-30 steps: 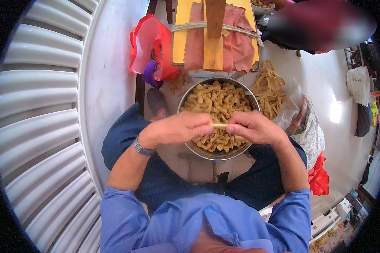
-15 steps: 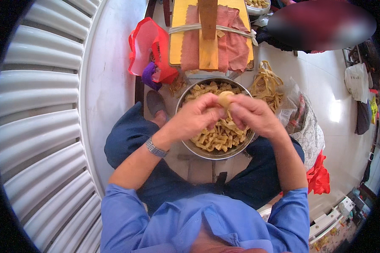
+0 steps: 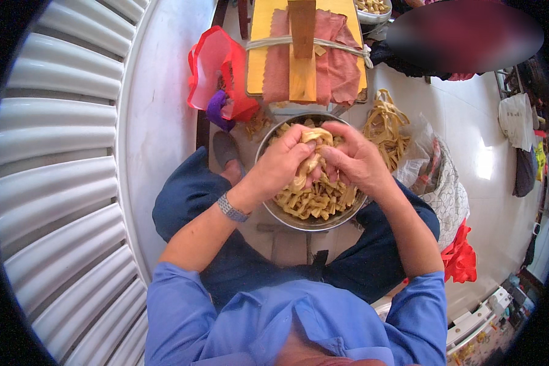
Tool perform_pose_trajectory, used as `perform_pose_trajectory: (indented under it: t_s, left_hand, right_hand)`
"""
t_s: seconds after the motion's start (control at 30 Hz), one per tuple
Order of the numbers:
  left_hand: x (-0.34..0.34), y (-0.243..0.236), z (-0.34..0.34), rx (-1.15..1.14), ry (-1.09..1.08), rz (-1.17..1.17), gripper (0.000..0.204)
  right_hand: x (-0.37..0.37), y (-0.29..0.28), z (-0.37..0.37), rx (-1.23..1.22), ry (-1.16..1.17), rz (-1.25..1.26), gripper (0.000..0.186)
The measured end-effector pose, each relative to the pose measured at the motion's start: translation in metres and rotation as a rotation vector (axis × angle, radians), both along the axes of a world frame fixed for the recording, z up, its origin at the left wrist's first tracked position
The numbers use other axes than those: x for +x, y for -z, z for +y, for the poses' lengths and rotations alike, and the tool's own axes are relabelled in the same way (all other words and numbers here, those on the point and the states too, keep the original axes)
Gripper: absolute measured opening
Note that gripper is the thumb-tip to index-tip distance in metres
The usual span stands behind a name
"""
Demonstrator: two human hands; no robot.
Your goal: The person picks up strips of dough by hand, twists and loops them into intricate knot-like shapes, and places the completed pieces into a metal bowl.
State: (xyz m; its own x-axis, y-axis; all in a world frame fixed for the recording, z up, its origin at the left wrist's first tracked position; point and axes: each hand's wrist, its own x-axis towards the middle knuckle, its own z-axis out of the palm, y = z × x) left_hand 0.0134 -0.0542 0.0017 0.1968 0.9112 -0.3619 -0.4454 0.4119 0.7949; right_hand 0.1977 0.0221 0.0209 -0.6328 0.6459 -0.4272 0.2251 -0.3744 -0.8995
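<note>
A round metal bowl (image 3: 299, 222) full of pale yellow knotted strips (image 3: 314, 198) rests between my knees. Over it, my left hand (image 3: 280, 163) and my right hand (image 3: 352, 160) are pressed together, both gripping one yellow strip (image 3: 310, 157) that loops up between the fingers and hangs down toward the bowl. A metal watch band sits on my left wrist. I sit in blue trousers and a blue shirt.
Beyond the bowl lies a yellow board (image 3: 261, 36) with a pink cloth (image 3: 335, 55), a wooden block (image 3: 302, 52) and a white cord. A red plastic bag (image 3: 216, 67) lies left, loose strips on clear plastic (image 3: 387, 125) right, a corrugated shutter (image 3: 55, 183) far left.
My hands rose from the bowl's near side toward its far rim. The short piece held flat between them is now a looped strip twisted upright between the fingers.
</note>
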Motion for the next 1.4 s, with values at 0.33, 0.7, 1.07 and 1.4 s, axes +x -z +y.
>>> perform_pose_trajectory:
  t_s: [0.33,0.7,1.07,1.4]
  left_hand:
    - [-0.012,-0.007,-0.002,-0.093,0.042,-0.140,0.030]
    - [-0.015,0.016,-0.002,0.005,-0.041,-0.003,0.019]
    - [-0.003,-0.001,-0.009,0.957,0.038,1.226,0.026]
    - [-0.031,0.007,-0.033,0.793,0.288,1.218,0.015]
  right_hand:
    - [-0.004,0.031,-0.011,0.673,0.057,-0.238,0.031]
    - [0.001,0.011,-0.006,0.845,-0.151,-0.245,0.027]
    - [0.011,0.026,-0.003,-0.455,-0.163,0.020,0.018]
    - [0.051,0.005,0.028,-0.203,-0.507,-0.137,0.019]
